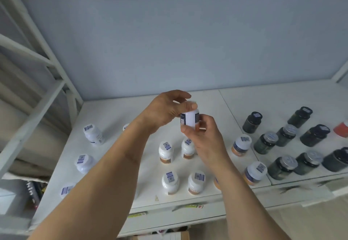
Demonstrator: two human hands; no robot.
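Head cam: white bottle [189, 117] is held up above the worktop [113, 111], left hand [165, 109] fingers [178, 94] curled round its cap, right hand [205, 136] pinching the base (probably light, slick plastic, so squeeze the sides).

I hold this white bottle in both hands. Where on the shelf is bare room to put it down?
Bare room: the back strip of the shelf along the blue wall, beyond the held bottle. Also the patch between the left white bottles and the centre pair, though the left forearm hides part. Crowded: the dark jars at right.
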